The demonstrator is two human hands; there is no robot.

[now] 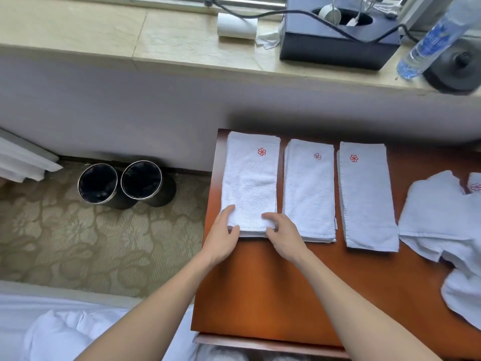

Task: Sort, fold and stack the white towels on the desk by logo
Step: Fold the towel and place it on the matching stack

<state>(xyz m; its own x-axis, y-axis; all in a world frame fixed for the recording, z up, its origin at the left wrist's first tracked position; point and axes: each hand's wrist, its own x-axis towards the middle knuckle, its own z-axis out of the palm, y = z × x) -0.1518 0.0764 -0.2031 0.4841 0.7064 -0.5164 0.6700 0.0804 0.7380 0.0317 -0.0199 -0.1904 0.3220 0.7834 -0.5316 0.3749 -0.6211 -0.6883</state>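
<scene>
Pinching the near end of the left stack (pixel 251 178) with both hands. Left hand (pixel 223 238) at the stack's 7 o'clock corner: fingers close together and laid on top, thumb tucked against the near edge. Right hand (pixel 282 235) at the 5 o'clock corner: fingers curled narrow over the top, thumb pressed in at the edge below. Depth of the thumbs, under the top towel alone or under the whole pile, impossible to tell; layers there hidden by the hands.

On the desk (pixel 273 282), three folded white piles in a row along the far edge: left stack at 11 o'clock, middle stack (pixel 308 191) at 12, right stack (pixel 367 199) at 1, just beside one another but apart. Red flower logo (pixel 262 151) plain on the left stack's far end. Similar red marks on the other two, the middle one fainter and blurred, too small to compare. Count of towels per pile unreadable, only thin edges showing.

At 3 o'clock on the desk, loose towels (pixel 440 225) in a crumpled heap, cut off by the right frame edge.

Beyond the desk at 12 o'clock, a stone sill (pixel 104 35) with a black box (pixel 338 40), a paper roll (pixel 236 26), a water bottle (pixel 432 40) with its top out of frame, and a dark round object (pixel 455 71) hard to identify. On the carpet at 9 o'clock, two dark bins (pixel 97 183) side by side. At 7 o'clock, white bedding (pixel 65 332), cropped.
</scene>
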